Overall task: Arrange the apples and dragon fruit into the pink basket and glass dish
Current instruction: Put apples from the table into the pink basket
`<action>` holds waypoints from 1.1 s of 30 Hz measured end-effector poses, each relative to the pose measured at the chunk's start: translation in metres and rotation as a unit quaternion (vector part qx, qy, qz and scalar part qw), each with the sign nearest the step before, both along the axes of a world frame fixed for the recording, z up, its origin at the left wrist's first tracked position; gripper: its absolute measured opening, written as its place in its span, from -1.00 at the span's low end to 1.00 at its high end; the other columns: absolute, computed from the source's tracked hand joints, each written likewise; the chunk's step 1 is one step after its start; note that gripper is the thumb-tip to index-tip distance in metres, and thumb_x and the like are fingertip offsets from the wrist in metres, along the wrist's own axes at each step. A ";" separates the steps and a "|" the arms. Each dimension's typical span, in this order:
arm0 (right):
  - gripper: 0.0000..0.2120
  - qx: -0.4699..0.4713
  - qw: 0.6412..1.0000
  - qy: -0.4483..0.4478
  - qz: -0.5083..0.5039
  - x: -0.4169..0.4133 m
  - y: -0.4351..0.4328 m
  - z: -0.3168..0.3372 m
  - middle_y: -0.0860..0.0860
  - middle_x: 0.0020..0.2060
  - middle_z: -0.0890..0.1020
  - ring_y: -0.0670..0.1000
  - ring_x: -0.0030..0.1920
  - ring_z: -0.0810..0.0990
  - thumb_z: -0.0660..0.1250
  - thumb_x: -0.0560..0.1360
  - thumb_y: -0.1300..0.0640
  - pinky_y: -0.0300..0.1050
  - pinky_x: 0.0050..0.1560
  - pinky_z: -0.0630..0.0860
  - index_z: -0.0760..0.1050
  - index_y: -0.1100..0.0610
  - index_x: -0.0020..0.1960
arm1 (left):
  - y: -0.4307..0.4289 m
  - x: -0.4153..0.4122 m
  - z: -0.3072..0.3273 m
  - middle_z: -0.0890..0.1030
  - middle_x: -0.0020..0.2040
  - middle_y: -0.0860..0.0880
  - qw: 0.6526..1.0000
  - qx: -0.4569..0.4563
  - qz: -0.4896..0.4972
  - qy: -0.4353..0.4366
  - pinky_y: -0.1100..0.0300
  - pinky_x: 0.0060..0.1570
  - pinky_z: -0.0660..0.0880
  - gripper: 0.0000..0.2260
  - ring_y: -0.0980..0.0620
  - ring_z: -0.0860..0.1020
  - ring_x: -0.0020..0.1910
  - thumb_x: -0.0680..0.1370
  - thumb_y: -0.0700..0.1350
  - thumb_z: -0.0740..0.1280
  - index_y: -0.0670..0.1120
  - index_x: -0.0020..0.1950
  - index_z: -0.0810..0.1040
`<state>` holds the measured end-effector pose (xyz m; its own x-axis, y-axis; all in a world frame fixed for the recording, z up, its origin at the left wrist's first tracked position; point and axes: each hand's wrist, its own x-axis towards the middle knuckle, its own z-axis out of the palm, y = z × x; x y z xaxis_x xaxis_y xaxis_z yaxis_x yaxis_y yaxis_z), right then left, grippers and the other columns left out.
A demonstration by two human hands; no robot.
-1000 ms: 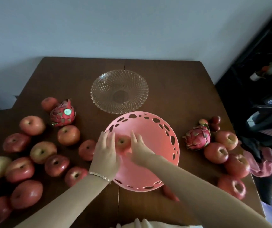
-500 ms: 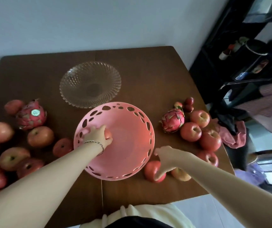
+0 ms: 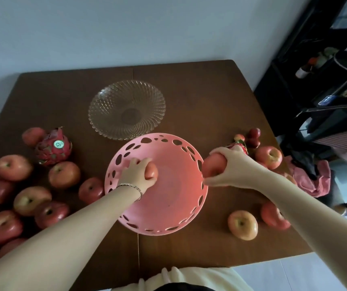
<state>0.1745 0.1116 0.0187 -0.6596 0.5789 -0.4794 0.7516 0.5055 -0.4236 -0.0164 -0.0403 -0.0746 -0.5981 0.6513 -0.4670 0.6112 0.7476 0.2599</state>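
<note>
The pink basket (image 3: 174, 206) with cut-out holes sits at the table's middle. My left hand (image 3: 136, 175) is inside its left half, closed over a red apple (image 3: 151, 171). Just right of the basket's rim, my right hand (image 3: 233, 169) grips another red apple (image 3: 211, 166) in the air. The empty glass dish (image 3: 109, 110) stands behind the basket. One dragon fruit (image 3: 52, 149) with a green sticker lies at the left. A second dragon fruit (image 3: 240, 147) is mostly hidden behind my right hand.
Several apples (image 3: 64, 174) are heaped at the left of the brown table (image 3: 210, 101). More apples (image 3: 243, 224) lie at the right, with small dark fruits (image 3: 254, 133) behind. A pink cloth (image 3: 313, 177) hangs off the right edge. Dark shelving (image 3: 325, 80) stands right.
My right hand lifted an apple from the table near the basket's front right and carried it up beside the rim. My left hand stayed on its apple inside the basket.
</note>
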 end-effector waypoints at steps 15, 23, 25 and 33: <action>-0.58 0.218 0.966 0.043 0.135 -0.112 -0.048 -0.108 0.21 0.10 0.41 0.25 0.12 0.46 0.09 0.45 0.33 0.04 0.01 0.54 0.33 0.24 0.31 | -0.002 -0.009 -0.005 0.29 0.45 -0.08 0.995 0.059 0.043 -0.065 0.11 0.38 0.24 -0.38 -0.08 0.29 0.42 0.48 -0.01 0.37 -0.09 0.46 0.20; -0.37 0.100 0.988 0.028 0.114 -0.092 -0.056 -0.122 0.21 0.42 0.10 0.21 0.38 0.14 0.25 0.49 0.09 0.12 0.32 0.35 0.10 0.09 0.50 | 0.000 -0.013 -0.007 0.28 0.46 -0.02 0.997 0.044 0.040 -0.050 0.11 0.33 0.27 -0.37 -0.06 0.32 0.41 0.46 0.02 0.38 -0.03 0.47 0.21; -0.40 0.058 0.993 0.035 0.093 -0.089 -0.053 -0.114 0.20 0.47 0.02 0.21 0.43 0.10 0.19 0.51 0.10 0.08 0.34 0.31 0.07 -0.01 0.50 | 0.001 -0.013 -0.008 0.32 0.45 -0.03 0.996 0.055 0.045 -0.053 0.08 0.32 0.31 -0.38 -0.10 0.37 0.37 0.45 0.00 0.39 -0.05 0.45 0.23; -0.44 0.211 0.971 -0.022 0.110 -0.103 -0.054 -0.119 0.19 -0.13 0.61 0.25 -0.18 0.61 0.61 0.06 0.04 -0.02 -0.36 0.55 0.63 0.05 0.05 | -0.002 -0.005 -0.015 0.21 0.50 -0.06 0.998 0.054 0.021 -0.018 0.01 0.30 0.33 -0.43 -0.18 0.30 0.36 0.50 -0.09 0.34 -0.09 0.46 0.20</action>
